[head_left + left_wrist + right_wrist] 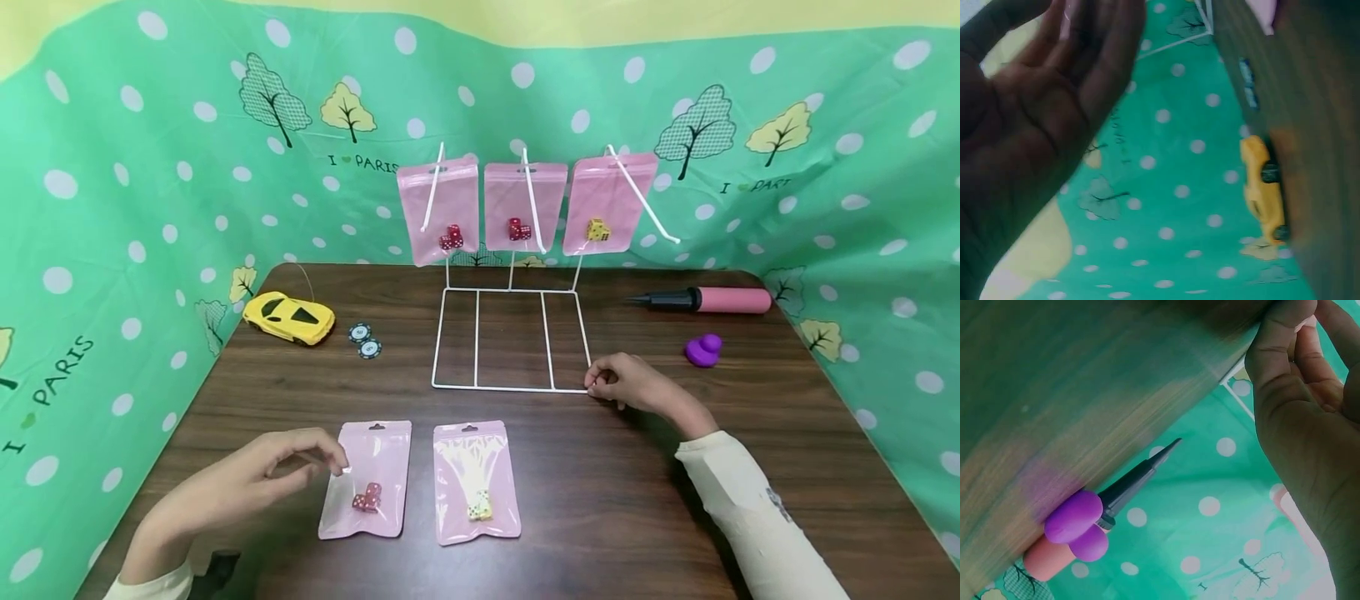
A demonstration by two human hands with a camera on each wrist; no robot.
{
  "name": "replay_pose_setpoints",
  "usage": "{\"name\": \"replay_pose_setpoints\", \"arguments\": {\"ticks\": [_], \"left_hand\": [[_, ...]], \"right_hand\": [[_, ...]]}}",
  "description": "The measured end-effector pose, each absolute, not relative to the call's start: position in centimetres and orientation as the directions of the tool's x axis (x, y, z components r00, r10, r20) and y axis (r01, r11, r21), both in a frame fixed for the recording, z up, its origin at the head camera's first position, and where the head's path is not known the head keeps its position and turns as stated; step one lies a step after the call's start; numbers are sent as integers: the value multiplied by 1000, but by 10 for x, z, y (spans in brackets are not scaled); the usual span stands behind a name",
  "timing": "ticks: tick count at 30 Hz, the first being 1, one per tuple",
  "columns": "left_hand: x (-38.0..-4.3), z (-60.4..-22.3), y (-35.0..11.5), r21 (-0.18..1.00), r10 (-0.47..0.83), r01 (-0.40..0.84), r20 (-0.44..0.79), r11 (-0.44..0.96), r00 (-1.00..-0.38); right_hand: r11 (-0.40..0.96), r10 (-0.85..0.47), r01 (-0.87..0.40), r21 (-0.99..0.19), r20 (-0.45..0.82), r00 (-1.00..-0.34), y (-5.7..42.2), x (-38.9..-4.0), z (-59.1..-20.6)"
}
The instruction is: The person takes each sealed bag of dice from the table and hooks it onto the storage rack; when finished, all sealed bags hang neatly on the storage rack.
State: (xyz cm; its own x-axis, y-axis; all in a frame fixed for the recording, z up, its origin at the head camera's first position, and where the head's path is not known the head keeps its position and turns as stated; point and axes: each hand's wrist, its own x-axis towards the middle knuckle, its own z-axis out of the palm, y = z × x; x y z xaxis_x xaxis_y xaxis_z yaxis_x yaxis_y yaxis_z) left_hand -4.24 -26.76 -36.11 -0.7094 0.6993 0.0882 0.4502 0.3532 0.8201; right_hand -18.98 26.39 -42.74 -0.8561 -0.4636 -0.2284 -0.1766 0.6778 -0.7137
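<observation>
My right hand (626, 382) pinches the front right corner of a white wire display rack (510, 388) between thumb and fingers. From the rack's prongs hang three pink zip bags: two with red dice, the left bag (427, 196) and the middle bag (543, 196), and a right bag (607, 192) with yellow dice. My left hand (255, 475) is held over the left edge of a flat pink bag (382, 454) with red dice, its fingers loosely bent and holding nothing. Beside that bag lies another pink bag (453, 492) with pale yellow dice.
At the back left of the wooden table (637, 517) sit a yellow toy car (288, 317) and two poker chips (364, 340). On the right are a purple rubber duck (703, 350) and a pink and black hand pump (731, 300). A green dotted cloth (225, 125) hangs behind.
</observation>
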Motion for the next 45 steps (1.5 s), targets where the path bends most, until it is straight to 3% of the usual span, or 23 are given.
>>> {"name": "replay_pose_setpoints", "arguments": {"ticks": [4,7,11,14,22,32,45], "left_hand": [[-37,-380,-276,879,554,189,-99,438,-827],[-35,-394,-274,852,367,-12,-238,523,-899],[-32,-406,-261,656,93,-139,-306,742,-947],[-33,-410,-247,512,11,-136,-273,848,-962],[-39,-425,-232,463,89,-8,-187,886,-978],[-49,-482,-260,577,230,133,-97,806,-968],[-39,-433,-247,695,250,54,-183,717,-951]], "right_hand": [[677,-463,-177,-715,-226,-857,264,-189,-426],[677,-462,-178,-714,-224,-858,264,-188,-425],[677,-463,-182,-713,-220,-859,264,-188,-424],[677,-462,-178,-714,-223,-858,265,-188,-424],[678,-460,-192,-709,-206,-864,265,-188,-427],[676,-458,-190,-712,-205,-865,264,-189,-426],[684,-446,-180,-707,-210,-870,264,-187,-428]]}}
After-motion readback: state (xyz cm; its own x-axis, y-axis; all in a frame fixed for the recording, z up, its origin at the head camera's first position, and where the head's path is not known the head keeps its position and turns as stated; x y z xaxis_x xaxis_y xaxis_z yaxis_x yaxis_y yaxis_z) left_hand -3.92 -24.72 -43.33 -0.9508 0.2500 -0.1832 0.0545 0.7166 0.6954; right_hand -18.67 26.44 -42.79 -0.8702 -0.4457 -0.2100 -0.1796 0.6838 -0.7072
